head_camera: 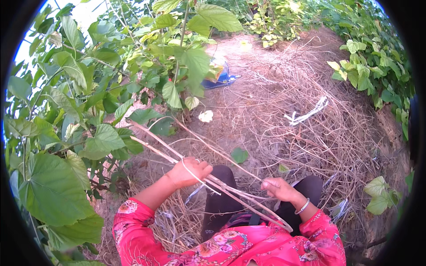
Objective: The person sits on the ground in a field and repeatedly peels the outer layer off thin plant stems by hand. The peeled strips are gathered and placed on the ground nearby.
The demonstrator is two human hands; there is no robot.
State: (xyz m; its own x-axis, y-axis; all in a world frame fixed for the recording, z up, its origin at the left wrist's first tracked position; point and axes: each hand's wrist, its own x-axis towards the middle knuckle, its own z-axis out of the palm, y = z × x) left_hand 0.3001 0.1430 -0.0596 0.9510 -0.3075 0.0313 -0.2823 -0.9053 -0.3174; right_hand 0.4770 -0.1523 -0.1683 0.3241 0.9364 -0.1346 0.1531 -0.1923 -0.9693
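My left hand (192,172), with a ring on one finger, is closed around several long, pale brown dry stems (156,137). They run from the leaves at the left down across my lap, and some bend back near my waist. A thin pale stem lies over the back of this hand. To the right, my right hand (279,189), with a metal bangle at the wrist, pinches a thin dry stem (216,150) that slants up to the left. Its fingertips are partly hidden by the curled fingers. The bundle passes below my right hand, above the dark cloth on my knees.
Leafy green plants (100,139) crowd the left side, and more foliage (366,73) stands at the right. Dry stems (319,133) cover much of the ground, with a white strip of material (308,113) on them. A blue and yellow bag (219,74) lies ahead.
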